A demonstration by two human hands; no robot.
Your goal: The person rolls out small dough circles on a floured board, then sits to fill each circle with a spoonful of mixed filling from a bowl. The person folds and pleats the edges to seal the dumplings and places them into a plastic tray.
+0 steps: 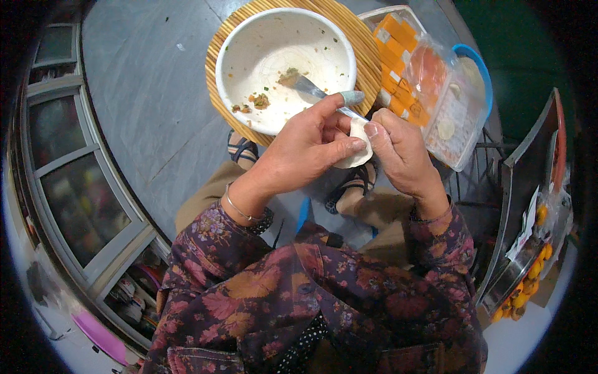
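A folded dough wrapper (359,148) is pinched between both hands, below the right side of the white bowl. My left hand (310,140) holds its left edge; the index finger has a pale covering at its tip. My right hand (402,149) presses the wrapper's upper right edge, thumb on the dough. A metal utensil (310,87) with a flat blade runs from the bowl to the hands; its near end is hidden, so which hand bears it is unclear. Inside the white bowl (286,18) lie small clumps of filling (259,101), one at the blade's tip.
The bowl stands on a round slatted wooden top (215,61). Right of it are an orange patterned package (397,42), a clear plastic tray (460,135) with round wrappers, and a blue-rimmed container (489,89). A dark metal-edged panel (518,163) rises farther right; a glass-paned cabinet (79,187) stands left.
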